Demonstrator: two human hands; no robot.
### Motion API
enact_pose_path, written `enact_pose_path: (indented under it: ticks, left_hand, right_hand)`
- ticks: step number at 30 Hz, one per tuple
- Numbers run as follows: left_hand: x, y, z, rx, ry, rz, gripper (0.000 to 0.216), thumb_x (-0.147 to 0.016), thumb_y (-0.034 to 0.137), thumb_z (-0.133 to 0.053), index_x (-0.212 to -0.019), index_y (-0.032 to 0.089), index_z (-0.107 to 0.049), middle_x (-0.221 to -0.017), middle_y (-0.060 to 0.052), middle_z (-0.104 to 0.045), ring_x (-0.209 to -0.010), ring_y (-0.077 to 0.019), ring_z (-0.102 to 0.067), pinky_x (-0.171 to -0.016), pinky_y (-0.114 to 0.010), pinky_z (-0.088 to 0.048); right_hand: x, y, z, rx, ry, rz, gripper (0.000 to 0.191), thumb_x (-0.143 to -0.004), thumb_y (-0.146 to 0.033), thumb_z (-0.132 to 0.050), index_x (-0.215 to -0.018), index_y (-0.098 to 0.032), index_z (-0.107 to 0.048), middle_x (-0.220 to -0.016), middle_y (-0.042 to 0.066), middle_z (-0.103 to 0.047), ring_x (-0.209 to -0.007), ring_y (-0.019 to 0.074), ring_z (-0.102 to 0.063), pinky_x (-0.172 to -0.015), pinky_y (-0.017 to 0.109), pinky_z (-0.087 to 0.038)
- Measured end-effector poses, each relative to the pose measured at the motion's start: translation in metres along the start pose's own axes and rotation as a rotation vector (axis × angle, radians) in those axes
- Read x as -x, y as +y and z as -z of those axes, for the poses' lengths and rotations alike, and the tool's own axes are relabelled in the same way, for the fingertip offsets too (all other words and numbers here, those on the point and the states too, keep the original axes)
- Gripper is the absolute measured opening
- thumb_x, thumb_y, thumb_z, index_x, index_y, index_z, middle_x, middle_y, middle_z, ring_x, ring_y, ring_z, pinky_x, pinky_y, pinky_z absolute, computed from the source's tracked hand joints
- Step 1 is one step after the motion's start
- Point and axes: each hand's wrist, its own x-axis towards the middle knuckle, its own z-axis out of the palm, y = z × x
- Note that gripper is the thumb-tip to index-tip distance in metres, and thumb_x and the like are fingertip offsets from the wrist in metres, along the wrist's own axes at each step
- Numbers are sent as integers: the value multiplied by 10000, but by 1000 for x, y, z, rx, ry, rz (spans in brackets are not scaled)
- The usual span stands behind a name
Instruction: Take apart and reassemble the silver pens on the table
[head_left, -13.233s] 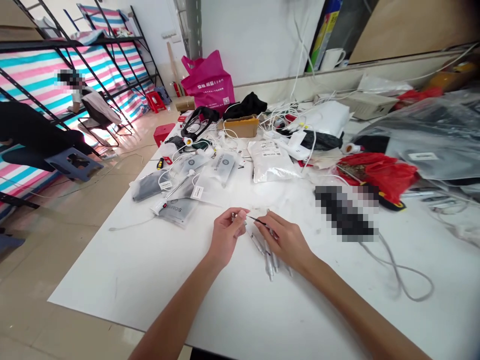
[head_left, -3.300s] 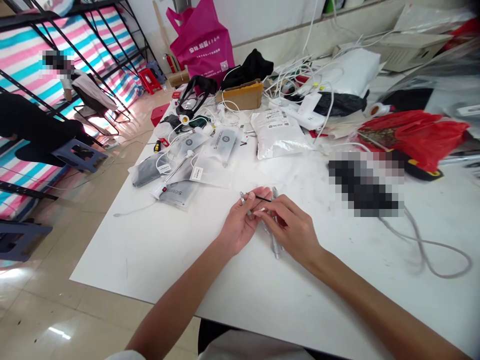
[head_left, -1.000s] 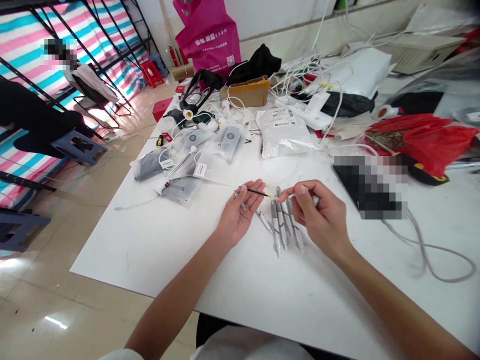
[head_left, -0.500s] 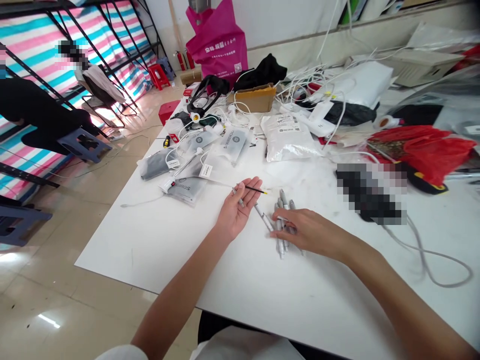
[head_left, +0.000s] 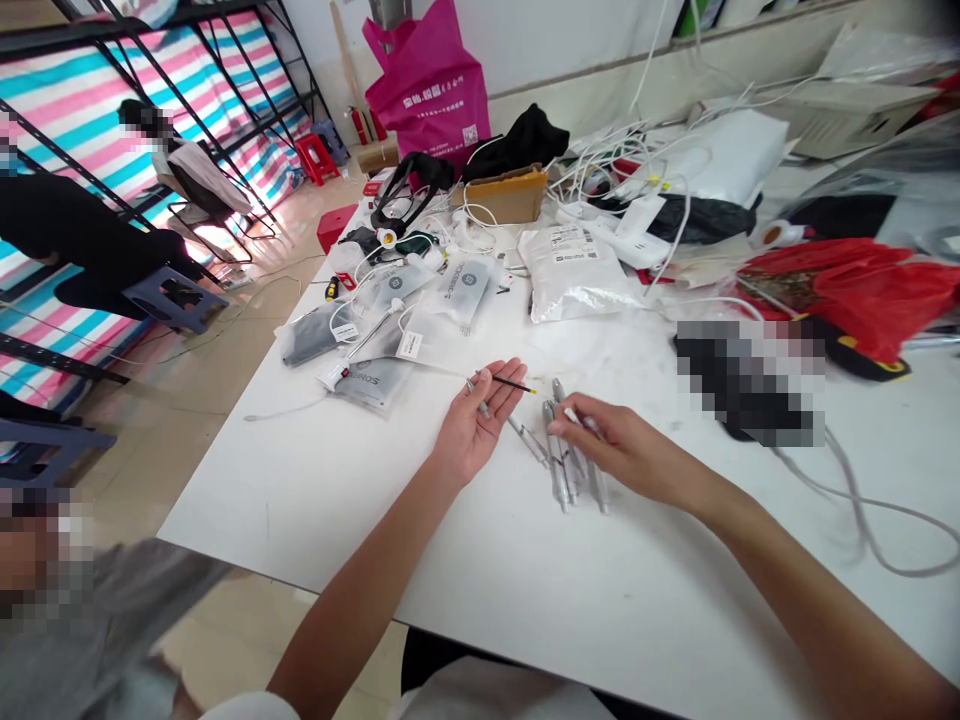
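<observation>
My left hand (head_left: 476,420) is turned palm up over the white table, its thumb pressed over a thin black pen refill (head_left: 511,383) with a yellow tip and a short silver pen part (head_left: 478,393). The refill sticks out past the fingers to the right. My right hand (head_left: 611,440) has thumb and forefinger pinched on a small pale piece (head_left: 571,415), mostly hidden by the fingers. Below it lies a cluster of silver pens (head_left: 559,465), partly covered by that hand. One more silver pen (head_left: 529,440) lies slanted between my hands.
Plastic-wrapped packets (head_left: 367,380) lie at left on the table, a white parcel (head_left: 574,275) behind. Tangled white cables, a small cardboard box (head_left: 506,195) and a magenta bag (head_left: 431,90) stand farther back. A red plastic bag (head_left: 870,290) is at right. A person's grey sleeve (head_left: 127,600) shows at lower left.
My right hand has lifted slightly from the pens, its fingers now pinched on a small pale piece. My left hand stays nearly still. Another person has come into view at lower left.
</observation>
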Motion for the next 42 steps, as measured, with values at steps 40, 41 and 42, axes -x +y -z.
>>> enact_pose_path:
  ticks: [40, 41, 42]
  left_hand:
    - [-4, -1, 7, -7, 26, -18, 202, -995, 248, -644, -1141, 124, -708, -1428, -151, -660, -1375, -245, -598, -1232, -392, -410]
    - [-4, -1, 7, -8, 23, -19, 200, -996, 249, -643, -1137, 124, -710, -1429, -151, -659, -1375, -244, -598, -1232, -391, -411]
    - [-4, -1, 7, -7, 22, -19, 199, -996, 248, -643, -1135, 123, -711, -1432, -151, -657, -1374, -244, -599, -1231, -387, -413]
  right_hand:
    - [-10, -7, -24, -1171, 308, -298, 379, -877, -487, -789, -1028, -146, -723, -710, -67, -292, -550, 64, -227, -413, 152, -347]
    - [-11, -8, -24, -1186, 307, -299, 371, -876, -470, -795, -1030, -140, -721, -720, -61, -316, -552, 62, -243, -419, 152, -362]
    - [-11, -8, -24, -1200, 306, -295, 358, -875, -449, -800, -1032, -137, -720, -735, -54, -345, -557, 60, -263, -428, 154, -380]
